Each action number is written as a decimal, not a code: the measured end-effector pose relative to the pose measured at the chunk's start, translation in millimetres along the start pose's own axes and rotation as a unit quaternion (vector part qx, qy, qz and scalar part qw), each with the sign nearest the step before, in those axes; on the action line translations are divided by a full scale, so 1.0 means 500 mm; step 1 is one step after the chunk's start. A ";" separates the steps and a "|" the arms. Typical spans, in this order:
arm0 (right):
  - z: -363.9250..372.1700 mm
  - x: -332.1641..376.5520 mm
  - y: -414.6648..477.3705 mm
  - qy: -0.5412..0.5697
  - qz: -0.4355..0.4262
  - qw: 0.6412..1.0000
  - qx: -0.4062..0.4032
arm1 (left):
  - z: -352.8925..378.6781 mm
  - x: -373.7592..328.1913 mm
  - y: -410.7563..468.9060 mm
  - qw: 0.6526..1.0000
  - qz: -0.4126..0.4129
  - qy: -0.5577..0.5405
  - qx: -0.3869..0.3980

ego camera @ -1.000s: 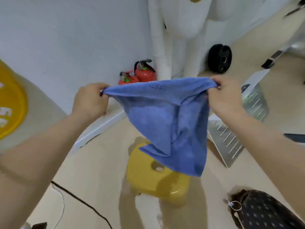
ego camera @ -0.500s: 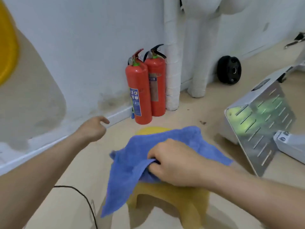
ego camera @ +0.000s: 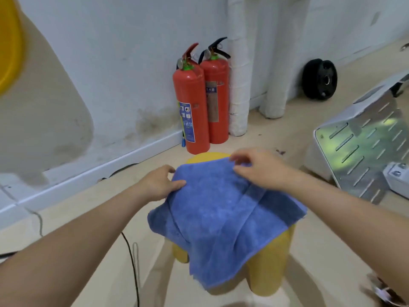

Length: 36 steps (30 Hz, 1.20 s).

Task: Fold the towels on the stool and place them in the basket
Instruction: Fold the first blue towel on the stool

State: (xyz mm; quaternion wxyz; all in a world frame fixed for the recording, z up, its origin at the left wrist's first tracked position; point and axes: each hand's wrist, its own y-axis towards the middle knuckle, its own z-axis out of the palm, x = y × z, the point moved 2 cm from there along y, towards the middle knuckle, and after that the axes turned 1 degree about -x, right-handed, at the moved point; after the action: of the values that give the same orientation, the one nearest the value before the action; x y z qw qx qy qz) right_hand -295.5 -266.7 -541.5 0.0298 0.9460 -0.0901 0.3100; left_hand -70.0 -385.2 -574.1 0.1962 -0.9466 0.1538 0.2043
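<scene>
A: What sits on the far left?

B: A yellow round thing (ego camera: 8,41), cut off by the picture's edge, against the white wall (ego camera: 132,63). Nearer, a black cable (ego camera: 132,258) runs across the floor (ego camera: 84,209).

A: And the left hand?

B: The left hand (ego camera: 158,185) is at the far left corner of the blue towel (ego camera: 221,218). Its thumb lies on top and the fingers curl round the edge, so it pinches the cloth.

A: Where does the towel lie?

B: It is spread over the yellow stool (ego camera: 265,278) in the middle of the scene and covers nearly all of the seat. Only a strip of seat shows at the far side. The near corner hangs down between the legs, and a flap droops over the left side.

A: What is behind it?

B: Two red fire extinguishers (ego camera: 192,111) stand upright side by side at the wall. White wrapped pipes (ego camera: 238,85) stand just right of them.

A: The right hand?

B: The right hand (ego camera: 261,171) is at the towel's far right edge. Its fingers are bent, with thumb and fingertips nipping the hem.

A: Further right?

B: A black wheel (ego camera: 319,79) is far off by the wall, and a shiny slotted metal panel (ego camera: 363,151) stands tilted on the floor. Something dark in the near right corner is too blurred to name.
</scene>
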 end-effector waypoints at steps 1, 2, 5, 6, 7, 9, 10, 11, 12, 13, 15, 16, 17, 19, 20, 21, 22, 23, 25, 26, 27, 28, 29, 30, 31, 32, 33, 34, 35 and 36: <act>-0.015 -0.043 0.017 -0.049 0.037 0.998 -0.026 | 0.006 0.003 0.002 0.998 -0.019 -0.059 -0.001; -0.024 -0.087 0.025 -0.066 0.090 0.993 -0.032 | 0.011 0.002 0.003 0.996 -0.015 -0.079 -0.026; -0.019 -0.181 -0.002 0.103 0.299 0.949 0.009 | 0.021 -0.013 -0.005 0.983 0.066 0.101 -0.136; -0.013 -0.197 -0.019 0.175 0.361 0.916 0.033 | 0.024 -0.016 -0.006 0.969 0.090 0.154 -0.172; -0.009 -0.209 -0.037 0.221 0.402 0.886 0.058 | 0.024 -0.015 -0.004 0.958 0.101 0.175 -0.204; -0.008 -0.223 -0.064 0.261 0.429 0.861 0.083 | 0.021 -0.001 0.011 0.964 0.077 0.129 -0.218; -0.007 -0.231 -0.071 0.269 0.423 0.862 0.076 | 0.019 0.004 0.018 0.977 0.052 0.061 -0.200; -0.003 -0.234 -0.075 0.286 0.412 0.864 0.057 | 0.016 0.007 0.023 0.986 0.017 -0.018 -0.167; 0.003 -0.240 -0.076 0.303 0.394 0.867 0.029 | 0.014 0.006 0.026 0.987 -0.017 -0.091 -0.131; 0.008 -0.242 -0.078 0.321 0.372 0.871 -0.006 | 0.014 0.005 0.030 0.984 -0.041 -0.139 -0.099; 0.015 -0.247 -0.078 0.315 0.328 0.889 -0.062 | 0.012 -0.003 0.031 0.985 -0.042 -0.152 -0.069; 0.015 -0.251 -0.078 0.292 0.311 0.901 -0.075 | 0.013 -0.010 0.029 0.987 -0.029 -0.137 -0.072; 0.011 -0.256 -0.078 0.262 0.298 0.915 -0.076 | 0.015 -0.018 0.030 0.992 -0.011 -0.101 -0.082; -0.013 -0.264 -0.080 0.142 0.274 0.951 -0.037 | 0.016 -0.041 0.034 0.994 0.027 -0.009 -0.103; -0.027 -0.268 -0.085 0.057 0.262 0.963 0.007 | 0.012 -0.051 0.041 0.992 0.039 0.015 -0.117; -0.038 -0.272 -0.094 -0.016 0.254 0.965 0.065 | 0.005 -0.058 0.053 0.988 0.049 0.019 -0.142; -0.048 -0.274 -0.109 -0.058 0.260 0.955 0.133 | -0.004 -0.061 0.069 0.981 0.062 0.018 -0.184; -0.054 -0.277 -0.126 -0.067 0.275 0.937 0.203 | -0.016 -0.064 0.086 0.969 0.075 0.022 -0.234; -0.056 -0.280 -0.161 -0.038 0.319 0.896 0.307 | -0.029 -0.076 0.103 0.950 0.093 0.037 -0.297; -0.056 -0.280 -0.172 -0.036 0.330 0.882 0.333 | -0.025 -0.087 0.096 0.948 0.104 0.037 -0.299; -0.058 -0.280 -0.175 -0.039 0.331 0.883 0.330 | -0.014 -0.104 0.082 0.950 0.130 0.031 -0.283; -0.061 -0.278 -0.170 -0.041 0.321 0.899 0.296 | 0.002 -0.123 0.055 0.950 0.175 0.025 -0.259; -0.066 -0.275 -0.157 -0.032 0.302 0.924 0.235 | 0.024 -0.140 0.021 0.945 0.238 0.016 -0.222; -0.071 -0.268 -0.143 0.000 0.283 0.945 0.164 | 0.049 -0.158 -0.025 0.940 0.302 0.014 -0.159; -0.074 -0.258 -0.128 0.045 0.266 0.957 0.106 | 0.078 -0.170 -0.074 0.931 0.355 0.034 -0.080; -0.072 -0.247 -0.116 0.088 0.255 0.960 0.072 | 0.108 -0.177 -0.120 0.918 0.386 0.089 -0.011; -0.068 -0.235 -0.111 0.123 0.253 0.958 0.060 | 0.139 -0.174 -0.155 0.898 0.406 0.170 0.025; -0.061 -0.228 -0.113 0.146 0.258 0.953 0.062 | 0.165 -0.165 -0.179 0.865 0.435 0.249 0.006; -0.053 -0.227 -0.123 0.163 0.266 0.947 0.071 | 0.183 -0.154 -0.194 0.835 0.465 0.292 -0.034; -0.041 -0.235 -0.141 0.176 0.281 0.940 0.085 | 0.191 -0.148 -0.203 0.816 0.487 0.300 -0.079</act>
State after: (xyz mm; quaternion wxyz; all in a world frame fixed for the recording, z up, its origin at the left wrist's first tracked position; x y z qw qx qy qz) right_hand -387.2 -177.4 -594.5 -0.1231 0.8116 -0.3187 0.4738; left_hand -127.7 -239.5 -589.9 -0.0598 -0.7747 0.6294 -0.0099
